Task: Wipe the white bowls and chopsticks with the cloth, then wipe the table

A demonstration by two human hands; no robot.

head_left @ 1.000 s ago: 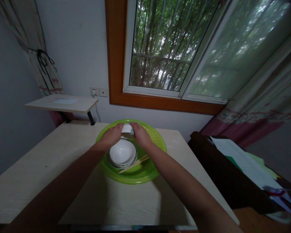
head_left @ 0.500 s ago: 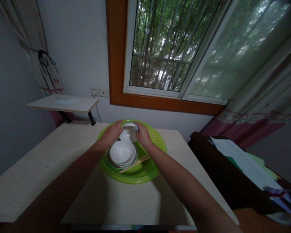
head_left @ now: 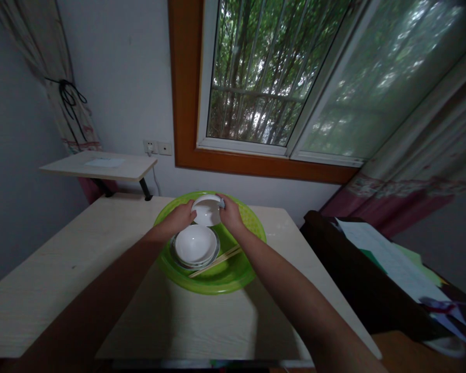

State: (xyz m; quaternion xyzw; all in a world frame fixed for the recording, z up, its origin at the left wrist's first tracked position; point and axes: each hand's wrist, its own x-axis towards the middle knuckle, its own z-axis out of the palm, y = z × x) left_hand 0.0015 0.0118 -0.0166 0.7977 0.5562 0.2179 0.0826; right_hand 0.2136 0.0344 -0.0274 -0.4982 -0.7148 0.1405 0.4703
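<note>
A white bowl (head_left: pixel 208 213) is tilted on edge over the far part of a green plastic basin (head_left: pixel 233 284), its hollow turned toward me. My left hand (head_left: pixel 181 215) is closed on its left rim, the thumb at the inside. On the opposite side my right hand (head_left: pixel 230 212) grips the rim. A small grey patch shows at the right fingers; I cannot tell whether it is cloth or part of the bowl. Below, a stack of white bowls (head_left: pixel 195 244) sits on a plate inside the basin. Wooden chopsticks (head_left: pixel 215 261) lie slantwise beside the stack.
The basin stands on a pale wooden table (head_left: pixel 140 321). A small raised shelf (head_left: pixel 101 165) with a paper on it is at the back left. Behind are wall sockets (head_left: pixel 157 148) and a window. Papers (head_left: pixel 388 259) lie on a dark surface at the right.
The white bowl has turned so that more of its inside shows. My left hand has shifted slightly down and left along the rim, while my right hand has moved slightly rightward.
</note>
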